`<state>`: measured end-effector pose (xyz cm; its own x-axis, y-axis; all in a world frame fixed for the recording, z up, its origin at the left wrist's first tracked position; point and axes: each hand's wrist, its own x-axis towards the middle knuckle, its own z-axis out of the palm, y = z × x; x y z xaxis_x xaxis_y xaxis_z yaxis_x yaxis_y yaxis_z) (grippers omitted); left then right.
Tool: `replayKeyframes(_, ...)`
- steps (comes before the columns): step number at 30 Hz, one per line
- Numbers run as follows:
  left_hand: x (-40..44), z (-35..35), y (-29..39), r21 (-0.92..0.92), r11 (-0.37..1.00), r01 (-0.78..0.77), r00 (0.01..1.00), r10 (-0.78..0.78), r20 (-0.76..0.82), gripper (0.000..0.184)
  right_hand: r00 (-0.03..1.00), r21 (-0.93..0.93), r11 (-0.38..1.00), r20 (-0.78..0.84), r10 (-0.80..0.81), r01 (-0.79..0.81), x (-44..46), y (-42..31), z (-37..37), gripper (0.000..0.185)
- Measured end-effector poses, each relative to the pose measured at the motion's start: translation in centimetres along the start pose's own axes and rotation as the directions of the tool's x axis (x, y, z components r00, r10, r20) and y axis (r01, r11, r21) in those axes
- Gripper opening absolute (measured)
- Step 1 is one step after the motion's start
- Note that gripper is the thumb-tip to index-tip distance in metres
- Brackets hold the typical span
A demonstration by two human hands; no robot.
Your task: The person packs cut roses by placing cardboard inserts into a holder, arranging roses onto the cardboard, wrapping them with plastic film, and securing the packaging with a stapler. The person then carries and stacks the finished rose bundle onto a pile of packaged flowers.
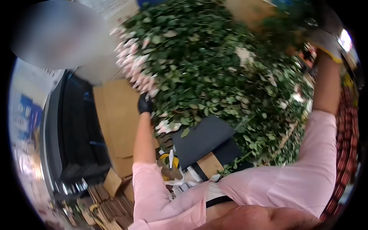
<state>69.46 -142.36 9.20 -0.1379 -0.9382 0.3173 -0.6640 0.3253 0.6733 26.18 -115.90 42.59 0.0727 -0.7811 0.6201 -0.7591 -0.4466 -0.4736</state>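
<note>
A large heap of leafy green stems (214, 73) fills the middle, with pale pink rose heads (132, 63) bunched along its left side. My left hand (145, 103), in a black glove, is beside the lowest rose heads; its fingers are too small and blurred to read. Far out at the upper right is my right hand (326, 42), in a grey glove with a yellow cuff. It is next to dark, blurred foliage, and its fingers are hidden. Below the heap lies a dark flat pad (203, 140).
Brown cardboard (117, 122) lies left of my left arm, beside a black bin-like object (76, 126). Stacked cardboard (115, 207) is at the lower left. A yellow tape roll (174, 161) sits near the pad. Red and black stacked items (347, 142) line the right edge.
</note>
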Motion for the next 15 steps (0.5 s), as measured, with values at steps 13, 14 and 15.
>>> replayKeyframes(13, 3.2, -4.7, 7.0, 0.134, 0.979, -0.15, 0.892, 0.076, 0.447, 0.039, 0.969, 0.815, 0.533, -0.244, -0.043, 0.229, -0.1, -4.2, -2.9, 0.046)
replayKeyframes(14, 1.8, -8.3, 12.1, 0.139, 0.968, -0.211, 0.917, 0.147, 0.37, 0.038, 0.895, 0.649, 0.713, -0.441, 0.07, 0.264, -1.3, -3.4, -0.4, 0.046)
replayKeyframes(15, 0.2, -11.3, 17.2, 0.149, 0.952, -0.267, 0.934, 0.217, 0.285, 0.037, 0.873, 0.475, 0.88, -0.432, 0.228, 0.005, -1.4, -3.1, 2.3, 0.051)
